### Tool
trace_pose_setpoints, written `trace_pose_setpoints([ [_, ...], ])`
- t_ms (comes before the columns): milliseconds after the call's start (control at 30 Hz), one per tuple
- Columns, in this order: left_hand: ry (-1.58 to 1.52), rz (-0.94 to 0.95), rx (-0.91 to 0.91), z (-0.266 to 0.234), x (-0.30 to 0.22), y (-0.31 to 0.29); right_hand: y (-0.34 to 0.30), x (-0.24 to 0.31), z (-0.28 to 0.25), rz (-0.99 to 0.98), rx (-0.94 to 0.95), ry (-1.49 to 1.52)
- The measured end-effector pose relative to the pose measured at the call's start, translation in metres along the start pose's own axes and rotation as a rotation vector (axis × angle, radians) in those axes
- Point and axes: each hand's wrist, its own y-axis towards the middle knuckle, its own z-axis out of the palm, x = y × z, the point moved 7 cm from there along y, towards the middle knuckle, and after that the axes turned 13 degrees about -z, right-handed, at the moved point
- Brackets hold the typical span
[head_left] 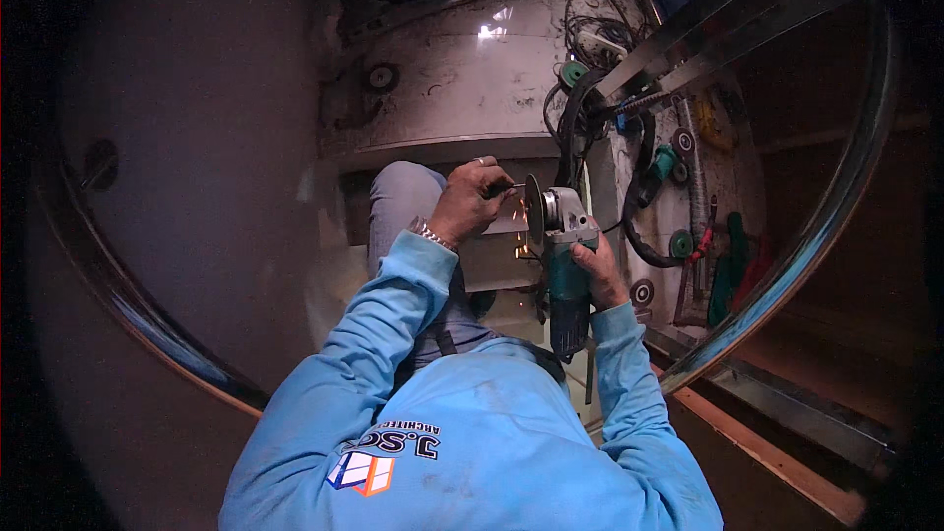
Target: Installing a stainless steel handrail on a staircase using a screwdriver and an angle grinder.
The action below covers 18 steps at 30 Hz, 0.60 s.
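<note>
My right hand (602,270) is wrapped round the body of a teal and black angle grinder (568,275), held upright over my lap. Its thin disc (535,208) faces left. On the other side, my left hand (474,199) pinches a thin dark rod (515,186) whose end meets the disc's edge. Orange sparks (519,226) fall beneath that contact. The rod's exact kind is too small to make out, and the fingers hide part of it.
A stained white bench top (452,88) lies ahead, with a loose disc (381,78) on it. Tangled cables (600,25) run along its right. Metal strips (728,25) slant in from the upper right. A second green power tool (661,165) and more discs (681,243) lie at right.
</note>
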Motion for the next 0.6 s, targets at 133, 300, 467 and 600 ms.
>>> trace_pose_setpoints([
  [133, -0.014, -0.009, -0.002, -0.005, 0.001, -0.005, 0.003, -0.004, 0.001, -0.04, -0.026, -0.053],
  [300, -0.054, 0.036, -0.029, -0.008, 0.009, -0.011, 0.006, -0.002, 0.012, -0.031, -0.004, 0.01],
  [467, -0.086, -0.003, -0.012, -0.012, 0.006, -0.013, 0.001, -0.013, 0.007, 0.031, -0.02, 0.022],
  [600, -0.102, 0.004, -0.02, -0.016, 0.007, -0.018, -0.002, -0.011, 0.013, 0.011, -0.005, -0.007],
])
